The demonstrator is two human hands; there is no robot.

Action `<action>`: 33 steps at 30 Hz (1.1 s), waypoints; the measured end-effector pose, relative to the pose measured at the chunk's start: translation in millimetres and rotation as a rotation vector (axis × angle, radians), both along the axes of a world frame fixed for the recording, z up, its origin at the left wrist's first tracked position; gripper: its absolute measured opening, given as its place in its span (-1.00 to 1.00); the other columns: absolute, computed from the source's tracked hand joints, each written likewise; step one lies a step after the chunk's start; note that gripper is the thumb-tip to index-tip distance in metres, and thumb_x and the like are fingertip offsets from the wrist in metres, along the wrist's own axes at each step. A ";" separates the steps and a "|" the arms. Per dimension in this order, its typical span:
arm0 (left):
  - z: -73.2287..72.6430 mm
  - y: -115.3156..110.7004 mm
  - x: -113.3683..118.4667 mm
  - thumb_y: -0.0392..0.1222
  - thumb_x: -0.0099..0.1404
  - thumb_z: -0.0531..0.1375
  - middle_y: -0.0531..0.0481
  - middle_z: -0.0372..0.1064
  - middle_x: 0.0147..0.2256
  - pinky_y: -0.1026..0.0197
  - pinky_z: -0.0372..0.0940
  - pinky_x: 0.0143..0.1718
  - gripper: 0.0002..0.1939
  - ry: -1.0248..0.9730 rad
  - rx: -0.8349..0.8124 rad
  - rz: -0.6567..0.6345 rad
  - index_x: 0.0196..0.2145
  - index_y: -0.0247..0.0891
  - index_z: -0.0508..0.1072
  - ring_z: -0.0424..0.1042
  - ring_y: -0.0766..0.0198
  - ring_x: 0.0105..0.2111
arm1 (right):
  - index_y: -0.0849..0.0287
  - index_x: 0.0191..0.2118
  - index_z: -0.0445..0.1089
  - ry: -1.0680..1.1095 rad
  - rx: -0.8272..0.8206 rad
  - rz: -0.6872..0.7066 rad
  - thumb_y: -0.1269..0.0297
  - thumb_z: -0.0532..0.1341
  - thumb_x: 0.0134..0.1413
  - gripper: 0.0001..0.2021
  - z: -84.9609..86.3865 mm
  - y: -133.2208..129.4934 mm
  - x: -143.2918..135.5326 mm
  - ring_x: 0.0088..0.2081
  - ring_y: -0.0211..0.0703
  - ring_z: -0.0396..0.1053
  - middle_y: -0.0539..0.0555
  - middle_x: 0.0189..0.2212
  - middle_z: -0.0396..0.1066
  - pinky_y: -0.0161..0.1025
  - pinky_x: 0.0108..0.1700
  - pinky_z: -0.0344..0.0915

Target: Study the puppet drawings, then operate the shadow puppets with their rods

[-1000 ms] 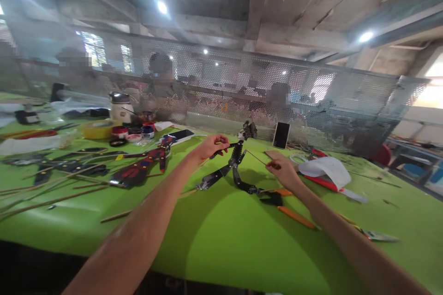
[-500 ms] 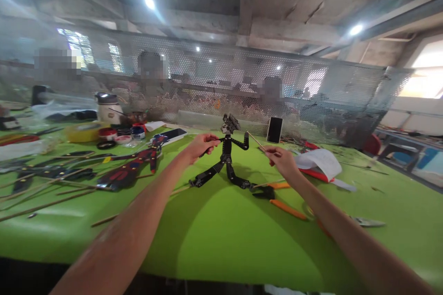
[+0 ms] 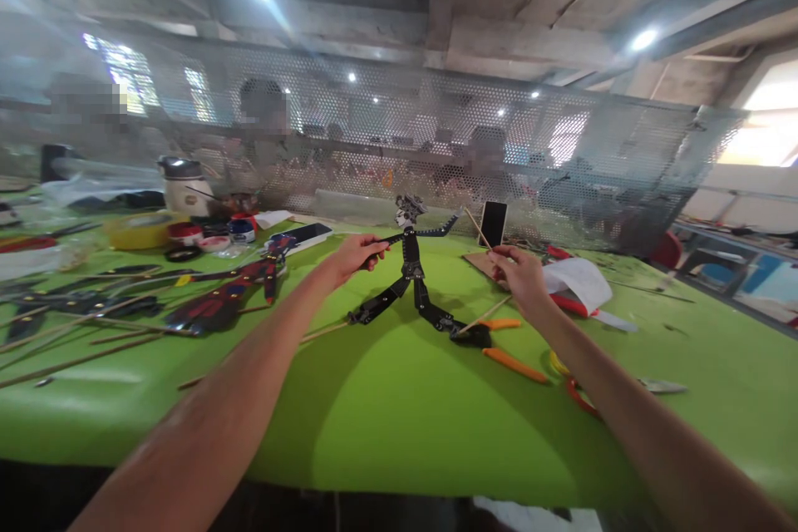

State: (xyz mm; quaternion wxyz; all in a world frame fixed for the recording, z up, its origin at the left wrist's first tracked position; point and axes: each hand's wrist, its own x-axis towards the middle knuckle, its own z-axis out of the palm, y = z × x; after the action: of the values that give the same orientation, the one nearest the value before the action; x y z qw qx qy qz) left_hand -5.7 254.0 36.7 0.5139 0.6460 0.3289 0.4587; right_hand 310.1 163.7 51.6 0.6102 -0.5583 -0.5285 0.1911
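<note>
A black jointed puppet [image 3: 410, 256] with a grey-and-white patterned head stands out above the green table, its legs spread. My left hand [image 3: 360, 258] pinches the end of the puppet's arm on the left side. Between the fingers of my right hand [image 3: 516, 270] is a thin wooden stick [image 3: 477, 226], whose upper end meets the puppet's raised arm on the right side. Other thin sticks run from both of the puppet's feet. Beside the right foot lie pliers with orange handles [image 3: 514, 364].
Another dark red and black puppet [image 3: 215, 306] and several sticks cover the left of the green table [image 3: 386, 432]. Behind them are yellow tape [image 3: 140, 231], small jars and a bottle [image 3: 185, 187]. Scissors [image 3: 664, 386] lie right; a phone [image 3: 494, 224] stands behind. A perforated screen [image 3: 374, 141] crosses the back.
The puppet's arm on the right side has swung outward and straightened, with the stick and my right hand shifted slightly right. My left hand keeps its hold on the other arm.
</note>
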 end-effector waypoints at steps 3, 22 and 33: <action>-0.6 3.2 -2.5 -0.11 0.11 0.34 0.02 0.33 -0.47 0.32 0.13 -0.56 -0.77 -0.081 -0.026 0.026 -0.39 -0.34 0.48 0.22 0.47 -0.58 | 0.18 -0.33 0.48 -0.012 0.008 -0.026 0.00 0.36 -0.22 -0.63 1.2 -0.7 0.8 -0.60 -0.25 0.26 -0.04 -0.66 0.33 -0.28 -0.50 0.20; 4.4 6.6 -22.2 -0.11 -0.04 0.45 -0.06 0.52 -0.37 0.33 0.30 -0.49 -0.62 -0.238 -0.021 0.172 -0.31 -0.37 0.49 0.39 0.41 -0.52 | 0.19 -0.45 0.49 0.072 0.009 -0.062 0.20 0.38 -0.30 -0.79 7.4 -5.0 0.4 -0.60 -0.30 0.24 -0.03 -0.68 0.34 -0.33 -0.52 0.20; 10.0 8.0 -21.8 -0.20 0.02 0.44 -0.13 0.57 -0.39 0.29 0.41 -0.46 -0.69 -0.389 -0.011 0.184 -0.29 -0.39 0.52 0.50 0.32 -0.54 | 0.22 -0.45 0.48 0.047 -0.030 -0.065 0.13 0.39 -0.33 -0.71 3.0 -3.2 2.9 -0.61 -0.29 0.25 -0.01 -0.68 0.33 -0.33 -0.54 0.19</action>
State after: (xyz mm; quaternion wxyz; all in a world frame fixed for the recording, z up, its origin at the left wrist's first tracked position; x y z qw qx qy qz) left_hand -27.5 262.0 46.7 0.5273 0.5096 0.2838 0.6179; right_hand 313.0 160.5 54.7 0.6200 -0.5796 -0.4928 0.1921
